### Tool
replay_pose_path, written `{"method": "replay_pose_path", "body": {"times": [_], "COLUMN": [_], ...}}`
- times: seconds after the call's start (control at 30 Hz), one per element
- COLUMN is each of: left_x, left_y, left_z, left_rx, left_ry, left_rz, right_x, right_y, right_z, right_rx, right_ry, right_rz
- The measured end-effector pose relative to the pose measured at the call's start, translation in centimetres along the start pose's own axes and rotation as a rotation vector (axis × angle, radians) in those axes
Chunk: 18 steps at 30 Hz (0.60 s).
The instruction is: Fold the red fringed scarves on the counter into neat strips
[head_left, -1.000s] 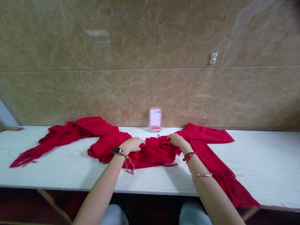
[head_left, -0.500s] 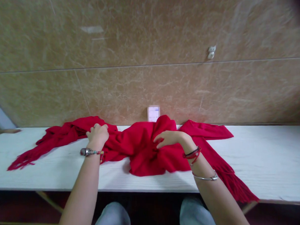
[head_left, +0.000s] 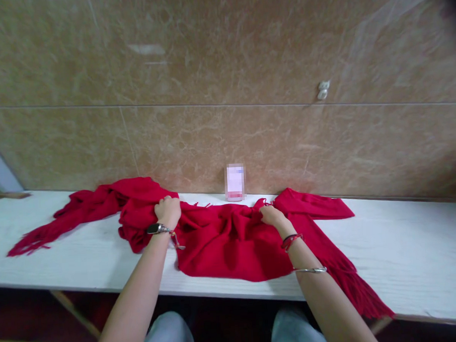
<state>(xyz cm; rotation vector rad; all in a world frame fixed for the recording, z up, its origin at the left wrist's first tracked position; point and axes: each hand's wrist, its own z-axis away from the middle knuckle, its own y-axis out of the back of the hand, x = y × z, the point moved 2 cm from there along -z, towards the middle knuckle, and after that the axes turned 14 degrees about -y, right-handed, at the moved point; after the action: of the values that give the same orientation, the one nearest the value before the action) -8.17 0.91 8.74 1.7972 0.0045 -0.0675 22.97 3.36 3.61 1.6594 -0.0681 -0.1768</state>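
Observation:
A red fringed scarf (head_left: 235, 251) lies rumpled along the white tabletop, its middle part spread between my hands. My left hand (head_left: 168, 212) is closed on the scarf's upper left part. On the other side, my right hand (head_left: 272, 215) pinches the cloth near its upper right edge, where a few fringe threads show. Bunched red cloth (head_left: 133, 195) with a fringed end stretches out to the left. To the right, more red cloth (head_left: 312, 205) lies folded, and a fringed end hangs toward the front edge. Whether these are all one scarf I cannot tell.
A phone-like upright thing (head_left: 235, 183), blurred out, leans on the marbled wall (head_left: 196, 137) behind the white table (head_left: 405, 249). A small white cat-shaped hook (head_left: 323, 90) is fixed to the wall. My knees (head_left: 170, 335) are below the table's front edge.
My left hand has moved right and my right hand has closed on the cloth. The bunched middle is now spread flatter and nearer me, uncovering the phone-like thing's lower part.

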Motion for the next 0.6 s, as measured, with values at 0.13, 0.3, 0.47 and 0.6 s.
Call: {"method": "replay_pose_path", "body": {"times": [0.13,0.3,0.47,0.6], "left_x": [-3.8,-2.9,2.9,4.8], "left_y": [1.7,1.4,-0.8,-3.6], "left_z": [1.1,0.4,-0.9,-1.2], "left_rx": [0.241,0.149,-0.102,-0.260], "left_ry": [0.223,0.023,-0.383,-0.579], "left_rz": [-0.077,0.048,0.167,0.230], "right_x": [0.6,2.0,1.8,-0.1], "right_y": [2.0,6.9,8.4,7.6], "right_z": [-0.5,-0.2,1.3,3.1], "right_rx": [0.159,0.617,0.532,-0.148], "right_ry": [-0.073,-0.173,-0.038,0.363], "right_rz": [-0.122,-0.507,-0.512,-0.321]}}
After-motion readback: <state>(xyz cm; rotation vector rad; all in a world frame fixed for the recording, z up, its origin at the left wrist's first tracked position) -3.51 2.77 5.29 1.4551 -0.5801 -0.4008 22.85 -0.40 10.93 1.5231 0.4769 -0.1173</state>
